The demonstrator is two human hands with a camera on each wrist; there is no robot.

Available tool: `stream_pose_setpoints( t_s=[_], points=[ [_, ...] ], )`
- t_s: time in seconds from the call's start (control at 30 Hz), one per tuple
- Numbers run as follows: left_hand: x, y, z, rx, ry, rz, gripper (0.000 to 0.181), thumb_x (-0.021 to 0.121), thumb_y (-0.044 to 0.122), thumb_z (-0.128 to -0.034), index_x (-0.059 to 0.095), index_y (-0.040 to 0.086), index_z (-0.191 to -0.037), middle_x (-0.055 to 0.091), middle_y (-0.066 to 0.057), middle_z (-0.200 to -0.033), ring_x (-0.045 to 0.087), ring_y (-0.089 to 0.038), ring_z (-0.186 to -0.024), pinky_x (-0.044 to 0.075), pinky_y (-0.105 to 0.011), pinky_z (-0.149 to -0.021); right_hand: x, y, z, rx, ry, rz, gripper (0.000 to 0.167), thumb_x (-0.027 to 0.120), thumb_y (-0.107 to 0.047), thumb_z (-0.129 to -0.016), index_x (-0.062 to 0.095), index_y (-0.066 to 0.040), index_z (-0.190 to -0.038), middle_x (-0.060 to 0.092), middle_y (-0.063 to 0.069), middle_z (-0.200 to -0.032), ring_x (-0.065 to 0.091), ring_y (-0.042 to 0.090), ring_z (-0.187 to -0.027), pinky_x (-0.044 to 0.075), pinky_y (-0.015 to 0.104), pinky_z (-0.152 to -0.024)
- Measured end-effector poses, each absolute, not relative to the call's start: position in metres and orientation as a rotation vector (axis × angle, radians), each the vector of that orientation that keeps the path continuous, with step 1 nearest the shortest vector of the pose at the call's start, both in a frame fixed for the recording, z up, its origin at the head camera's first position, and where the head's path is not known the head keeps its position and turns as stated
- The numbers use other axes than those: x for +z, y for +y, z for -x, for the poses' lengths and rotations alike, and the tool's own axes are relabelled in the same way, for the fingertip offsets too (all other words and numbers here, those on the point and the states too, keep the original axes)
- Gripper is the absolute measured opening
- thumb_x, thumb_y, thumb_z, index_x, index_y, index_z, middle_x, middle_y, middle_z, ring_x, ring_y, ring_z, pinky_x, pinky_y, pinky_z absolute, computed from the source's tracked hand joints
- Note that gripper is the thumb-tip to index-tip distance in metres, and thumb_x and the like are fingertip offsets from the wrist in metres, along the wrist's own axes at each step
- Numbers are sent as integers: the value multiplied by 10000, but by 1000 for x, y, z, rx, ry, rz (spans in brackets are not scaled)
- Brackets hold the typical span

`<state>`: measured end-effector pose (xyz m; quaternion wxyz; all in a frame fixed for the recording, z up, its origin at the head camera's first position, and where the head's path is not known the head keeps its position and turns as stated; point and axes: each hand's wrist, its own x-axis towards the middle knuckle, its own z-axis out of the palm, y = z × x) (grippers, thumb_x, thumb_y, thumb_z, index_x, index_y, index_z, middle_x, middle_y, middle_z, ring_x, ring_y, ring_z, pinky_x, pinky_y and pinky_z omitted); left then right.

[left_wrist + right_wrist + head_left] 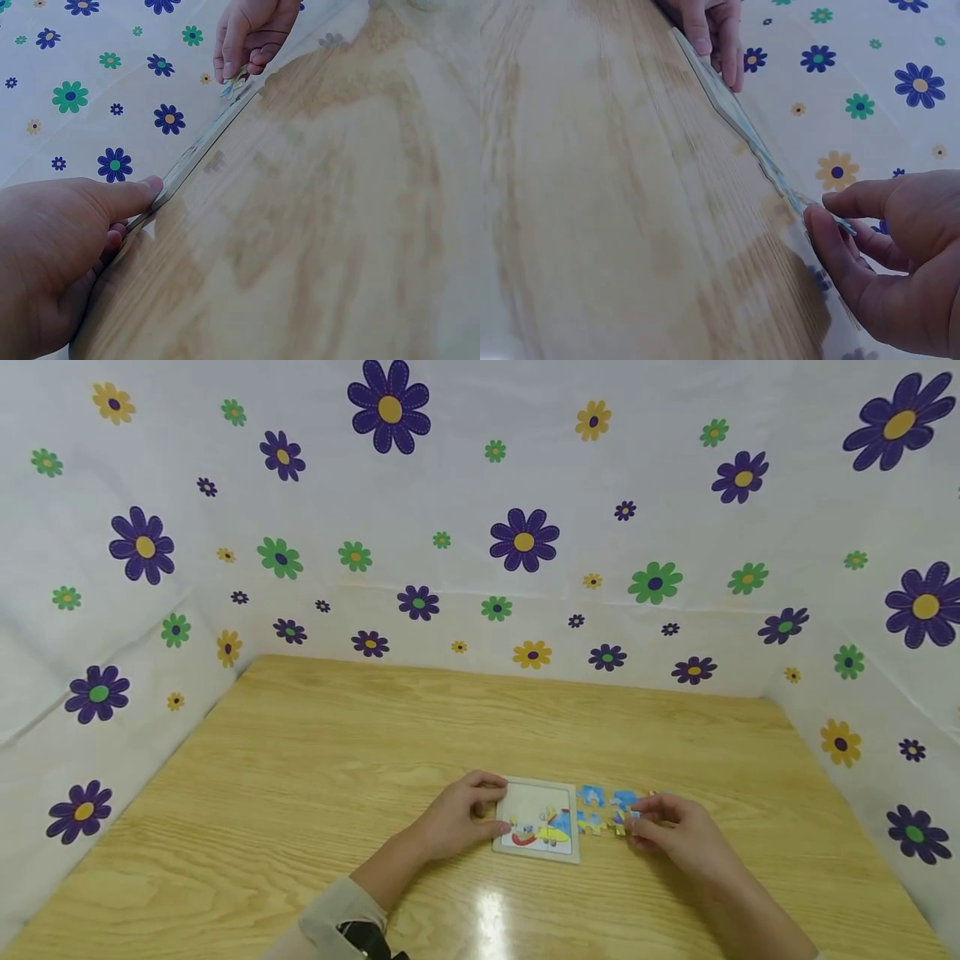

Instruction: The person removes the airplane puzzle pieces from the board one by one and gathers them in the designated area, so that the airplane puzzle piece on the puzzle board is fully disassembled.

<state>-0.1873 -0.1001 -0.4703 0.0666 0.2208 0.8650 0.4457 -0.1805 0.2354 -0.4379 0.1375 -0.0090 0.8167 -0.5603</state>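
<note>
A square puzzle tray (536,861) lies on the table, with a few joined pieces (553,828) along its lower part. My left hand (461,814) grips the tray's left edge, thumb at the near side and fingers at the far corner. Several loose blue and yellow pieces (592,796) lie just right of the tray. Over the right end of them, my right hand (686,839) pinches one piece (846,226) between thumb and fingertips, tilted in the right wrist view. The fingers partly hide the pieces beneath.
The wooden table (360,727) extends around the tray on all sides. A white cloth with flowers (450,485) stands behind the table and along its left and right sides. A dark band (363,937) is on the left sleeve.
</note>
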Motion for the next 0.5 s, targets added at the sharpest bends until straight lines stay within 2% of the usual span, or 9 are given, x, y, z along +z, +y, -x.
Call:
stream_pose_setpoints(
  t_s=[0.17, 0.33, 0.5],
  points=[
    [-474, -101, 187, 1334, 2611, -656, 560, 761, 274, -903, 597, 12, -1371, 531, 0, -1412, 495, -75, -904, 451, -195, -794, -438, 237, 177, -1513, 2445, 50, 337, 737, -50, -891, 602, 129, -1144, 653, 104, -936, 669, 119, -805, 591, 259, -725],
    [-473, -101, 186, 1350, 2604, -645, 546, 759, 265, -904, 605, 13, -1363, 533, 0, -1410, 493, -84, -898, 448, -198, -789, -437, 232, 177, -1361, 2626, 29, 330, 799, -119, -846, 670, 76, -1080, 675, 83, -889, 649, 113, -750, 577, 247, -658],
    [-471, -100, 187, 1350, 2604, -669, 541, 752, 257, -911, 601, 3, -1364, 533, -16, -1412, 499, -95, -915, 450, -205, -797, -434, 231, 175, -1135, 2786, 19, 313, 809, -223, -842, 714, -6, -1046, 727, 43, -948, 656, 137, -857, 555, 357, -787]
  ],
)
